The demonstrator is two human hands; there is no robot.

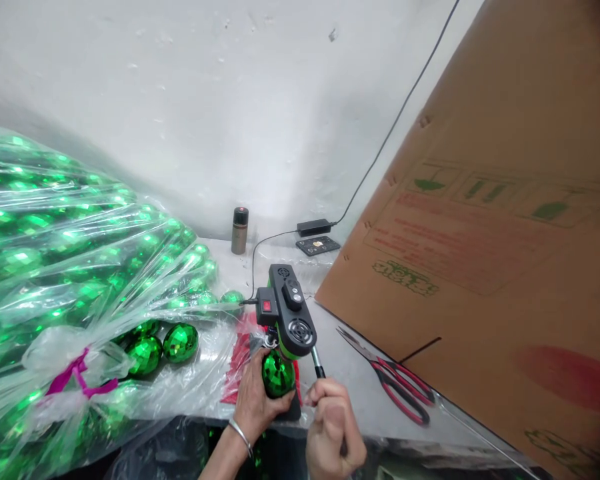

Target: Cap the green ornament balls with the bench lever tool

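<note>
My left hand (253, 393) holds a shiny green faceted ball ornament (279, 375), fingers on its left side and thumb beneath it. The ball sits at the near end of a small black machine (293, 310) with round vents and a red switch, right under its head. A metal lever (317, 363) with a black end sticks out from the machine's right side. My right hand (335, 427) is closed at that black end, its fingers curled in. Part of the grip is hidden behind the fingers. Red material (236, 367) lies under the machine, left of my left hand.
A big clear bag (80, 267) of green balls, tied with a pink ribbon (77, 377), fills the left. Two loose balls (180, 342) lie beside it. Red-handled scissors (395, 383) lie at right, by a large cardboard box (480, 233). A bottle (240, 231) and power adapter (314, 227) stand behind.
</note>
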